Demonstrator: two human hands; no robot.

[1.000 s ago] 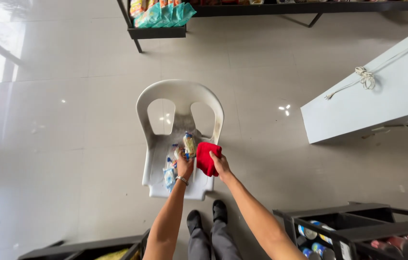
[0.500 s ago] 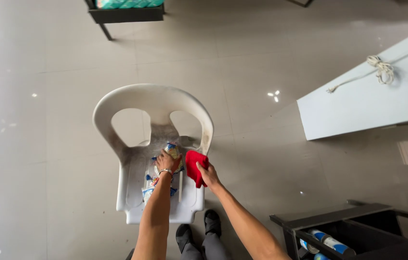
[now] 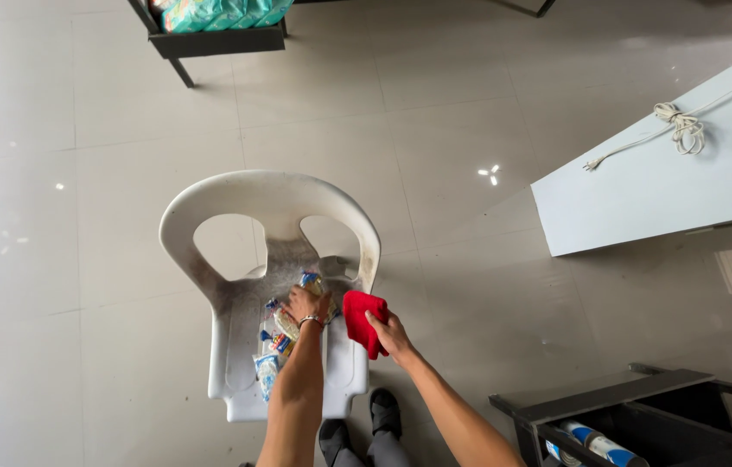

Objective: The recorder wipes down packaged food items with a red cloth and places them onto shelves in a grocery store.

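A white plastic chair (image 3: 271,203) stands on the tiled floor in front of me. On its seat lie several small bottles (image 3: 273,346) with blue and yellow labels. My left hand (image 3: 303,305) reaches onto the seat and is closed around one of these bottles (image 3: 311,283) near the backrest. My right hand (image 3: 390,333) holds a red cloth (image 3: 362,320) just beside the left hand, over the right side of the seat. A bracelet sits on my left wrist.
A white flat panel (image 3: 660,186) with a coiled cord (image 3: 682,125) lies at the right. A dark rack (image 3: 642,415) with bottles (image 3: 595,443) is at the lower right. Another dark shelf (image 3: 210,39) with teal packages stands at the top. My shoes (image 3: 357,428) are below the chair.
The view has shifted so the chair sits lower and nearer. My left hand has moved up the seat toward the backrest, and the red cloth in my right hand has followed alongside.
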